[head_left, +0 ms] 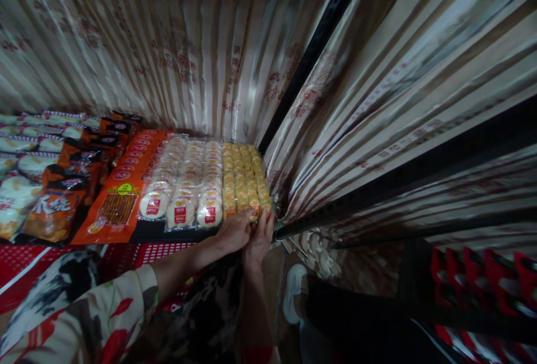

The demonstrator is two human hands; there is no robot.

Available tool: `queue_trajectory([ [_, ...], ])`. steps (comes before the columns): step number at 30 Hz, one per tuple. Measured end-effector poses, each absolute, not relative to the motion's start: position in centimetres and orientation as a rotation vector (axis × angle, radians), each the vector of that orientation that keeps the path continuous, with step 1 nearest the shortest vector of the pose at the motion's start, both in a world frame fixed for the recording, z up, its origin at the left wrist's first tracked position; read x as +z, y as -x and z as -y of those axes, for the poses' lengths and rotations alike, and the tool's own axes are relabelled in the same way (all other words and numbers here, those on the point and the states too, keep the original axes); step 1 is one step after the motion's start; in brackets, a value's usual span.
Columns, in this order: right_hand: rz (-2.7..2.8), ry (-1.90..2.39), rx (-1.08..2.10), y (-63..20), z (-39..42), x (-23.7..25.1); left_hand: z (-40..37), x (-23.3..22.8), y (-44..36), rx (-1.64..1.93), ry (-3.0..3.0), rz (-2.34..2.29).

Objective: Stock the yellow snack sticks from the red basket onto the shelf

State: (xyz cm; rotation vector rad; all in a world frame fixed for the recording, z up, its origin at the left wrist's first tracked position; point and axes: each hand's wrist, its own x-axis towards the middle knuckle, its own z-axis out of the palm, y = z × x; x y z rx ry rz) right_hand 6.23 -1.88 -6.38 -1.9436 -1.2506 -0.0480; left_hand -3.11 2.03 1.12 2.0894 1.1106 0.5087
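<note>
Small yellow-wrapped snack packets (241, 179) stand in tight rows at the right end of the shelf. My left hand (235, 232) reaches in from the left, its fingers closed at the front of these rows. Right beside it, my right hand (258, 241) has its fingers bent around the front corner packet at the shelf's end. Both hands touch each other, and part of what they grip is hidden. Just left of them are columns of round white cakes in clear wrappers (210, 210) with red labels.
Further left lie an orange snack bag (113, 213), brown-orange bags (54, 207) and white packets (17, 202). A red perforated basket (155, 252) sits below the shelf edge. A dark metal post (310, 56) rises before striped curtains (188, 45). Another person's white shoe (295, 294) is on the floor.
</note>
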Motion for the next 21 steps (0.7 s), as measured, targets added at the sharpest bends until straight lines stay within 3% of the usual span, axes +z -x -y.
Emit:
queue_trajectory([
  [21, 1.071, 2.039, -0.005, -6.0, 1.1, -2.7, -2.1, -0.2, 3.3, 0.594, -2.072, -1.078],
])
